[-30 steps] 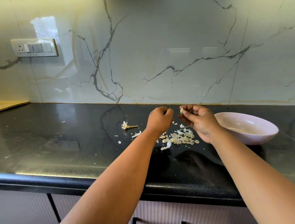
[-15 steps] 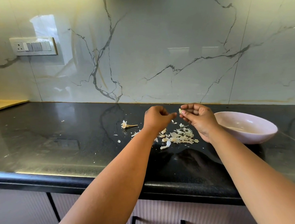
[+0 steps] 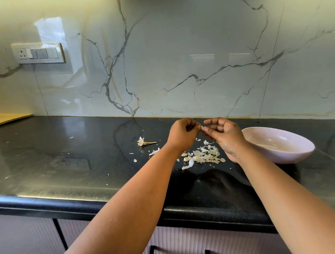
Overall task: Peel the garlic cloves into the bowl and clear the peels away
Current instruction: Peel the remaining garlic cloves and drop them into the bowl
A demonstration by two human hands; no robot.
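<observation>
A small pale garlic clove (image 3: 202, 127) is held above the black counter between both hands. My right hand (image 3: 223, 136) pinches it with thumb and fingertips. My left hand (image 3: 182, 134), fingers curled, meets the clove from the left and pinches at its end. Below the hands lies a pile of white garlic peels (image 3: 203, 157), with a couple of small cloves (image 3: 186, 158) at its left edge. The pale pink bowl (image 3: 303, 152) stands on the counter just right of my right hand; what lies inside it is hard to make out.
A bare garlic stem with its root end (image 3: 144, 142) lies left of the hands, with peel scraps scattered around it. The marble backsplash rises behind, with a switch panel (image 3: 38, 53) at the left. The counter's front edge (image 3: 82, 205) runs below my forearms.
My left hand has moved right and up until its fingertips meet the clove in my right hand. The right hand has stayed almost in place.
</observation>
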